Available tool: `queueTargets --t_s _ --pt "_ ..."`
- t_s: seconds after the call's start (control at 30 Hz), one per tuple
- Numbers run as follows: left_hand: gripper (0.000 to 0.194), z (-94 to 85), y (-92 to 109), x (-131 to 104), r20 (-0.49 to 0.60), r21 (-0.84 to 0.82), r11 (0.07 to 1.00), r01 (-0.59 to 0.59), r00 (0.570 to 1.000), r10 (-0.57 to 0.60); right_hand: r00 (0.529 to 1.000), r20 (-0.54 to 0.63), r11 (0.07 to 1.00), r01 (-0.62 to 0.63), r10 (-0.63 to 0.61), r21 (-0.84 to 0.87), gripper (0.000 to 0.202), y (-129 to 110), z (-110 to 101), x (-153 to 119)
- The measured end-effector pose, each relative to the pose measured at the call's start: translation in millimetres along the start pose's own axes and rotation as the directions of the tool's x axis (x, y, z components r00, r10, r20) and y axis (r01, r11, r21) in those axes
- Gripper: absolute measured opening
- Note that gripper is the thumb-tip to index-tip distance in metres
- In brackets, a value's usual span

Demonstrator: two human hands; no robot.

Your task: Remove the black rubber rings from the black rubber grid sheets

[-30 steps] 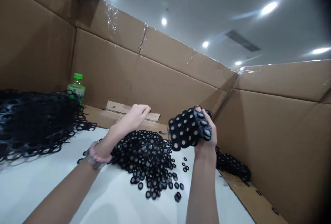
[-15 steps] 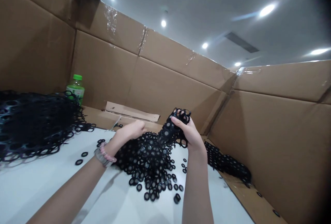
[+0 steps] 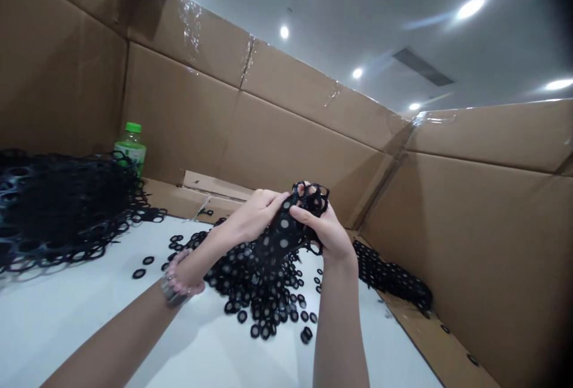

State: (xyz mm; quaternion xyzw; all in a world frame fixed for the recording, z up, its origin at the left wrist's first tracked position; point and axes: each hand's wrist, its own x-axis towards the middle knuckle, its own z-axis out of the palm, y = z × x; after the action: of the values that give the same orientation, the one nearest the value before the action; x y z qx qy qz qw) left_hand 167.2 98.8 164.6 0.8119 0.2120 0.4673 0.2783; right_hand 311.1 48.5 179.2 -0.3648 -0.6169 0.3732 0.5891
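Observation:
My right hand [image 3: 329, 230] is closed around a bunched, flexible black sheet of rings [image 3: 285, 234], its thumb across the front. Pale discs show along the sheet, and empty loops stick out at its top. My left hand [image 3: 257, 216] reaches in from the other side, fingers closed at the sheet's upper left edge; the fingertips are partly hidden. Below both hands, a heap of loose black rings [image 3: 257, 292] with pale centres spreads over the white table [image 3: 210, 346]. The lower end of the sheet hangs over this heap, and I cannot tell whether it touches.
A large pile of black ring netting [image 3: 62, 209] fills the left side, with a green-capped bottle [image 3: 131, 149] behind it. More black sheets of rings [image 3: 394, 280] lie along the right edge. Tall cardboard walls [image 3: 304, 125] enclose the back and sides. A few stray rings [image 3: 139, 273] lie left.
My left hand has moved up and right from above the heap to the sheet's edge. My right hand keeps its hold in nearly the same place.

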Motion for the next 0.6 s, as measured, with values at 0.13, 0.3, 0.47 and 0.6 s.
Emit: queueTargets --t_s 0.13,0.3,0.47,0.6 --pt "0.043 -2.3 8.2 -3.4 -0.170 0.055 0.998 -0.026 0.985 0.035 0.993 -0.028 0.991 0.110 -0.113 -0.073 0.033 -9.9 3.8 -5.6" --pt "0.042 -3.3 13.9 -5.3 0.138 -0.057 0.997 -0.049 0.989 0.056 0.994 0.033 0.993 0.102 -0.100 -0.059 0.032 -9.0 6.9 -3.7" --pt "0.041 -3.7 9.5 -3.2 0.236 -0.226 0.972 0.064 0.972 -0.009 0.998 0.057 0.991 0.023 -0.031 0.131 0.033 -3.4 1.6 -2.5" --pt "0.037 -2.6 8.7 -3.8 0.297 -0.315 0.939 0.137 0.954 -0.039 0.999 0.040 0.990 0.013 -0.019 0.137 0.033 -2.6 0.0 -5.8"
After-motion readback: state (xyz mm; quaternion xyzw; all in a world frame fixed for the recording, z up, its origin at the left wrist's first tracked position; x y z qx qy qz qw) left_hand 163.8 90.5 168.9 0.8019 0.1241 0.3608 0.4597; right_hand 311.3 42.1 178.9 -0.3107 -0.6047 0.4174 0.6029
